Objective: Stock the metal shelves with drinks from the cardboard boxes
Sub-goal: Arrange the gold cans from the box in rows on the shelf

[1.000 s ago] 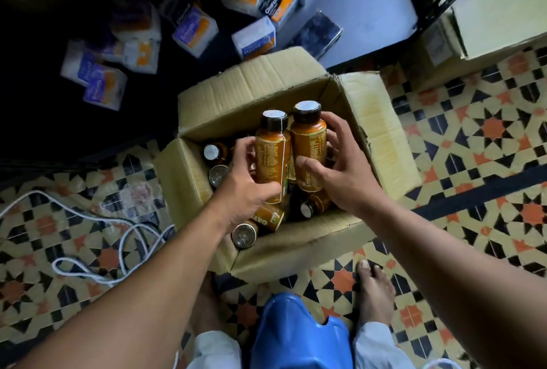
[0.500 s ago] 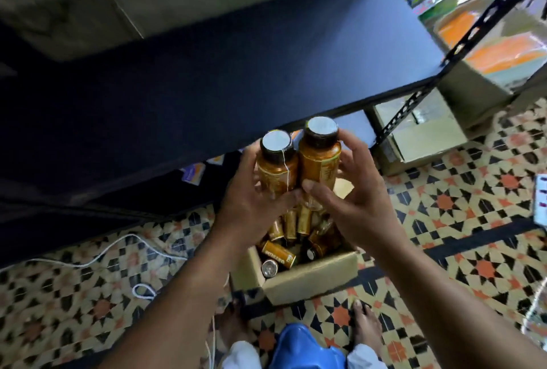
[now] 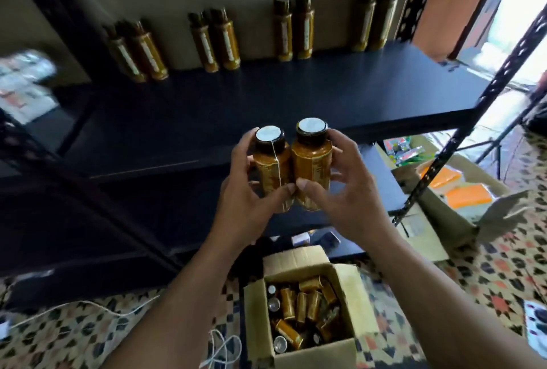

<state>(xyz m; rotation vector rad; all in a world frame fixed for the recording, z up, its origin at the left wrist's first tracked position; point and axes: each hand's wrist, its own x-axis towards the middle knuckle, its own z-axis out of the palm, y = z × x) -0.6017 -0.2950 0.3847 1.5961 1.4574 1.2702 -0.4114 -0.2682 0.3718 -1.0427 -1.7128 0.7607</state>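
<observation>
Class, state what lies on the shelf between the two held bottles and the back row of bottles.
Nothing: the head view shows bare dark shelf between the held bottles and the back row.

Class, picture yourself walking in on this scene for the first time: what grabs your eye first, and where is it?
Dead centre, the left hand and right hand hold up two white-capped amber bottles side by side, the left bottle and the right bottle. Behind them, shelved bottles stand in pairs along the back of the dark shelf. Below, an open cardboard box on the floor holds a jumble of more.
</observation>
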